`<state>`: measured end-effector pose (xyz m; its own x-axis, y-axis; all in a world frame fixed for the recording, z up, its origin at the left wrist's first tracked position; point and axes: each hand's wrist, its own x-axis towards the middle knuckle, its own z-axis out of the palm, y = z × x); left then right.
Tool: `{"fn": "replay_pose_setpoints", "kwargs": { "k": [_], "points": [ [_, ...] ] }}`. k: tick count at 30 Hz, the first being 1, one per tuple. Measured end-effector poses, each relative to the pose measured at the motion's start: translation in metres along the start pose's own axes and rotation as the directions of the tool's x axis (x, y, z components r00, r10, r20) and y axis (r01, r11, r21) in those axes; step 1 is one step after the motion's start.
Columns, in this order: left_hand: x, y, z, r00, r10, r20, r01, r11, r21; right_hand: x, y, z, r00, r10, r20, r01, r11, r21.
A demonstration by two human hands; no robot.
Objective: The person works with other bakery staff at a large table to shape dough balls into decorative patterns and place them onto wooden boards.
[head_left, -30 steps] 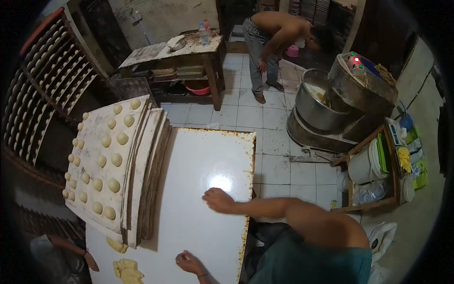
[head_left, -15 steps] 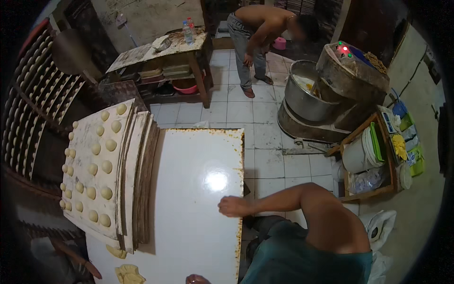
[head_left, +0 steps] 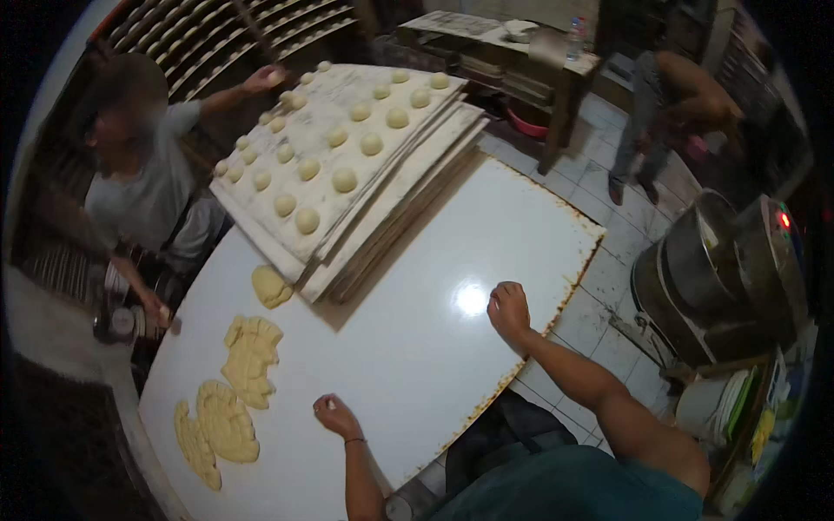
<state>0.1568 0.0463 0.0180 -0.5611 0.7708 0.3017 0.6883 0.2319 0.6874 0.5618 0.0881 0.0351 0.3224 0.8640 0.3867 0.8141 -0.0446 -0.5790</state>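
My right hand (head_left: 510, 307) is closed, with curled fingers, over the white tabletop (head_left: 395, 334) near its stained edge. My left hand (head_left: 337, 416) is also closed, low over the table, with a thin dark band at the wrist. What either hand holds, if anything, is hidden by the fingers. Left of my left hand lie a ragged piece of yellowish dough (head_left: 250, 358), a flat dough slab (head_left: 228, 423) and a narrow dough strip (head_left: 196, 445). A smaller dough lump (head_left: 272, 286) sits by the stacked boards (head_left: 365, 204), whose top carries several round dough balls (head_left: 345, 180).
Across the table, a co-worker in a grey shirt (head_left: 143, 195) reaches toward the boards. Another person (head_left: 695, 91) bends down at the back right. A large mixer (head_left: 695, 260) stands on the tiled floor at right. Racks of dough balls (head_left: 208, 43) and a wooden side table (head_left: 565, 82) are behind.
The view has swung left and down, bringing the co-worker, more dough and my left forearm into sight. My right hand stays closed over the table; my left hand now shows fully.
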Motion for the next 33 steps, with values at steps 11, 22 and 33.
{"fn": "replay_pose_setpoints", "kwargs": {
  "k": [11,22,33],
  "points": [
    [-0.021,-0.024,-0.017,0.989,0.086,0.118,-0.092,0.995,0.048,-0.034,-0.035,0.019,1.000,0.013,-0.023,-0.012,0.999,0.034],
    [-0.029,-0.022,-0.020,0.983,0.130,0.127,-0.151,0.974,0.171,-0.058,-0.049,0.027,0.977,0.179,0.119,-0.185,0.982,0.035],
    [-0.043,-0.031,-0.034,0.948,0.267,0.174,-0.290,0.949,0.122,-0.100,-0.032,0.022,0.970,-0.180,0.165,0.167,0.982,0.089]
  ]
}}
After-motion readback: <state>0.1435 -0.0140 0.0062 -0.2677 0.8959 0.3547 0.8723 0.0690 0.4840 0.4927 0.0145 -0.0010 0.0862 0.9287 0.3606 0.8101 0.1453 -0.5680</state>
